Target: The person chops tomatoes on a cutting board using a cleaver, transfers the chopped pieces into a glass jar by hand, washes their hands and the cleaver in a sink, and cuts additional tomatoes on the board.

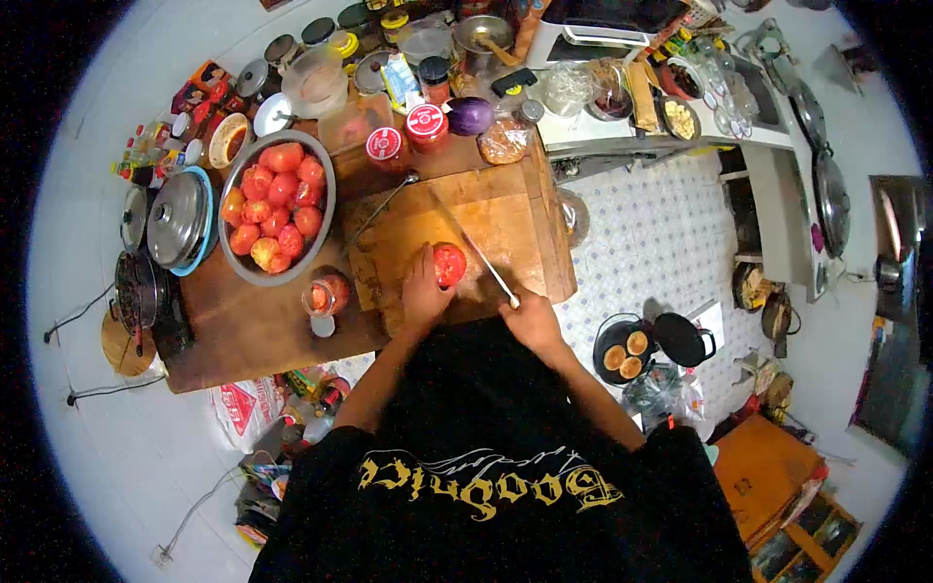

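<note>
On the wooden cutting board (389, 262), my left hand (425, 293) holds a red tomato (449, 264) with its fingers against the left side. The tomato shows a wet red face upward and looks cut. My right hand (532, 321) is closed around the light handle of a kitchen knife (474, 245). Its long blade slants up and left over the board, just right of the tomato and apart from it. A metal basin (328, 233) full of red tomatoes stands to the left. Nearer my left hand is a glass jar (324, 293) with red contents.
A thin long-handled utensil (384, 209) lies along the board's left part. Two red-filled jars (426, 124), an eggplant (470, 116) and several containers crowd the back. Pots (178, 219) stand at the far left. A pan with round cakes (622, 350) sits low at right.
</note>
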### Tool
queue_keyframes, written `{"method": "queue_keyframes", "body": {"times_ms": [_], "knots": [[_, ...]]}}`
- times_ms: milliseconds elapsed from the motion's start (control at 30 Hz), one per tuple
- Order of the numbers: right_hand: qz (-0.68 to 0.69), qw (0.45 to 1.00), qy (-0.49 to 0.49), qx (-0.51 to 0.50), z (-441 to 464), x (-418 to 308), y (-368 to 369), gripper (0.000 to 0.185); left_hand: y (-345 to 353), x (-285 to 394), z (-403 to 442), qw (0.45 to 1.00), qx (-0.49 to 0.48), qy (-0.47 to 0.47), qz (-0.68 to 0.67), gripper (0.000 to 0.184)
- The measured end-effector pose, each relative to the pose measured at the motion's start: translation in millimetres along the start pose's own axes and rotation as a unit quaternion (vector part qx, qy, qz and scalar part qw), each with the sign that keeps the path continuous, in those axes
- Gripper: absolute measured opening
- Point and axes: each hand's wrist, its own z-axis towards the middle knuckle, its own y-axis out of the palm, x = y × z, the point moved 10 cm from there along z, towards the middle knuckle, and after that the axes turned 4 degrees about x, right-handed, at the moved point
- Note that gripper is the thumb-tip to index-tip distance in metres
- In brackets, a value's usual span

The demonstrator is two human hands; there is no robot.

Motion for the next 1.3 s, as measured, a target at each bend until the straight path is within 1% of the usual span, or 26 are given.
{"method": "queue_keyframes", "body": {"times_ms": [33, 100, 133, 167, 200, 233, 267, 300, 500, 533, 600, 667, 733, 800, 933, 1033, 1133, 1200, 1233, 1300], "knots": [[0.004, 1.000, 0.001, 0.002, 1, -4, 1, 0.029, -1, 1, 2, 1.000, -0.002, 0.003, 0.002, 0.091], [-0.060, 0.998, -0.007, -0.036, 3, -13, 5, 0.032, -4, -3, 3, 0.999, -0.009, -0.037, -0.011, 0.086], [-0.059, 0.996, -0.002, -0.067, 5, -15, 11, 0.031, -10, -1, 6, 0.999, -0.009, -0.031, -0.006, 0.086], [-0.052, 0.997, 0.003, -0.063, 7, -14, 12, 0.031, -13, -8, 1, 0.997, -0.023, -0.079, -0.012, 0.083], [-0.050, 0.996, -0.020, -0.077, 7, -19, 16, 0.031, -15, -16, -7, 0.990, -0.037, -0.131, -0.019, 0.080], [-0.049, 0.993, -0.047, -0.093, 7, -26, 19, 0.031, -18, -14, -9, 0.991, -0.039, -0.130, -0.017, 0.080], [-0.077, 0.991, -0.051, -0.092, 7, -28, 20, 0.030, -25, -8, -7, 0.994, -0.023, -0.110, -0.012, 0.077], [-0.076, 0.992, -0.049, -0.090, 9, -28, 23, 0.030, -30, -4, -5, 0.996, -0.008, -0.089, -0.007, 0.075], [-0.093, 0.987, -0.081, -0.107, 17, -19, 48, 0.030, -17, -9, -10, 0.995, -0.057, -0.079, 0.024, 0.067], [-0.107, 0.983, -0.057, -0.137, 18, -16, 50, 0.031, -14, -10, -11, 0.995, -0.060, -0.082, 0.023, 0.067], [-0.113, 0.980, -0.054, -0.153, 20, -14, 53, 0.032, -19, -9, -11, 0.996, -0.026, -0.082, 0.017, 0.064], [-0.120, 0.977, -0.052, -0.171, 22, -13, 59, 0.032, -18, -10, -13, 0.995, -0.035, -0.093, 0.025, 0.064], [-0.123, 0.976, -0.045, -0.176, 24, -11, 63, 0.028, -22, -11, -15, 0.993, -0.044, -0.104, 0.032, 0.063], [-0.126, 0.975, -0.033, -0.182, 27, -13, 67, 0.028, -27, -4, -10, 0.996, -0.025, -0.076, -0.033, 0.061], [-0.139, 0.974, -0.012, -0.179, 40, -17, 79, 0.029, -27, -4, -2, 0.994, -0.035, -0.094, -0.041, 0.059], [-0.131, 0.975, -0.025, -0.177, 40, -23, 76, 0.030, -32, -2, 0, 0.992, -0.031, -0.113, -0.054, 0.058], [-0.163, 0.963, 0.003, -0.216, 32, -17, 65, 0.033, -35, -4, 1, 0.993, -0.019, -0.109, -0.033, 0.058], [-0.153, 0.965, 0.006, -0.213, 36, -9, 74, 0.031, -33, 0, 6, 0.994, -0.030, -0.087, -0.057, 0.059], [-0.141, 0.968, 0.011, -0.207, 38, -5, 79, 0.029, -34, 0, 6, 0.994, -0.029, -0.089, -0.056, 0.059], [-0.133, 0.971, 0.012, -0.198, 46, -4, 88, 0.030, -29, -6, 5, 0.989, -0.058, -0.125, -0.053, 0.062]]}}
